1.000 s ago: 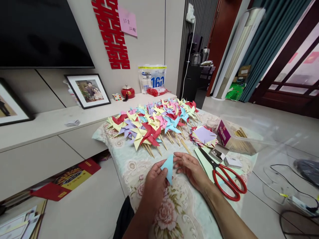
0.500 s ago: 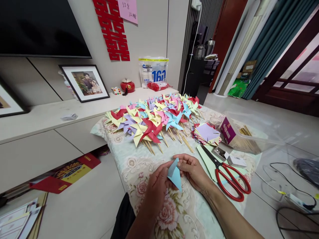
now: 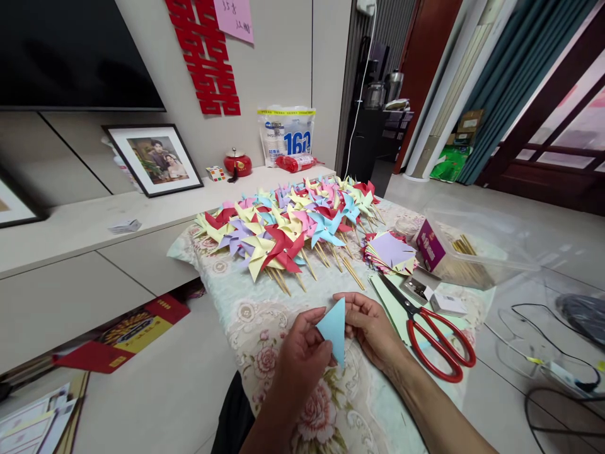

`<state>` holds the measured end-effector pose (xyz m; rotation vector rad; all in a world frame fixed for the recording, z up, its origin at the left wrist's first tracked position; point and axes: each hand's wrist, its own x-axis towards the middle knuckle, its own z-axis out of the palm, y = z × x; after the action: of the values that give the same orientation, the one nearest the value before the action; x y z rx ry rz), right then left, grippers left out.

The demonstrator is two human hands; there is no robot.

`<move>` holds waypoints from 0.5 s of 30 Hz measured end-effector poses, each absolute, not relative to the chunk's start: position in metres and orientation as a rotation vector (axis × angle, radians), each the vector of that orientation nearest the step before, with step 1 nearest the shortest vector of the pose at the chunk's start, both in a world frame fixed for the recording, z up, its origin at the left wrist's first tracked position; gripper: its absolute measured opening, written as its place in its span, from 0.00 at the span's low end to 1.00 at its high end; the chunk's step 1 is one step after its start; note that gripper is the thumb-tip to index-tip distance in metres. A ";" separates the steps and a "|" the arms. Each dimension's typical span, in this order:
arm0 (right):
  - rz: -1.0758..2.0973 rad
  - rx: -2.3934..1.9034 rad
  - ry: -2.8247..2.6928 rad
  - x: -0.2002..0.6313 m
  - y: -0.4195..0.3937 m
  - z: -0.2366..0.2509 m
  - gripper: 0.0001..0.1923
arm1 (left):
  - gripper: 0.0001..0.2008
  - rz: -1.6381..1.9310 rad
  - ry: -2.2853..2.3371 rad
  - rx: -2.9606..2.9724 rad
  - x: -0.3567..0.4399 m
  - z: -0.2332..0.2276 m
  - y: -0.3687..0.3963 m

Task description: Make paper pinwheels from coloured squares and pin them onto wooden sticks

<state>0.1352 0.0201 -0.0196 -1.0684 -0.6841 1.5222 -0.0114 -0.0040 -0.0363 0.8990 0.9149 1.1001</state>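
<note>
A piece of blue paper (image 3: 335,328), folded into a triangle, is held up above the flowered tablecloth. My left hand (image 3: 305,350) pinches its left side, thumb lying across the front. My right hand (image 3: 368,325) has its fingertips at the right edge of the paper, partly behind it. Beyond my hands lie many paper pinwheels (image 3: 283,249) on sticks, in red, yellow, purple, pink and blue. To the right of my right hand rest scissors with red handles (image 3: 439,340), lying partly on pale green paper sheets (image 3: 390,302).
A stack of cut paper (image 3: 392,250) sits right of the pinwheels, beside a clear plastic box (image 3: 482,258) with sticks. Small boxes (image 3: 447,305) lie by the scissors. Loose sticks (image 3: 352,272) lie behind my hands. A low cabinet (image 3: 57,252) stands left; cables cross the floor at right.
The blue paper has gone from a loose, tilted fold to a flat triangle facing me. My left thumb has moved down onto its front. The view has shifted slightly.
</note>
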 end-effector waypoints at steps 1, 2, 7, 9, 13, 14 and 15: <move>1.517 -1.072 -0.678 0.136 0.020 -0.019 0.17 | 0.23 1.092 0.887 0.920 -0.012 -0.036 -0.005; 1.513 -1.075 -0.672 0.136 0.020 -0.018 0.17 | 0.23 1.090 0.859 0.946 -0.013 -0.036 -0.005; 1.507 -1.065 -0.669 0.137 0.020 -0.017 0.19 | 0.21 1.100 0.851 0.981 -0.013 -0.036 -0.006; 1.506 -1.068 -0.678 0.137 0.019 -0.017 0.18 | 0.20 1.112 0.880 0.963 -0.012 -0.035 -0.006; 1.530 -1.062 -0.696 0.139 0.017 -0.017 0.19 | 0.15 1.163 0.951 0.934 -0.012 -0.034 -0.004; 1.544 -1.055 -0.701 0.139 0.017 -0.017 0.19 | 0.14 1.166 0.972 0.926 -0.013 -0.034 -0.003; 1.558 -1.047 -0.705 0.139 0.016 -0.016 0.19 | 0.13 1.161 0.991 0.917 -0.013 -0.034 -0.003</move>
<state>0.1391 0.0163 -0.0159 -1.0472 -0.7049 1.5578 -0.0134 -0.0028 -0.0337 0.9169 0.9913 1.1609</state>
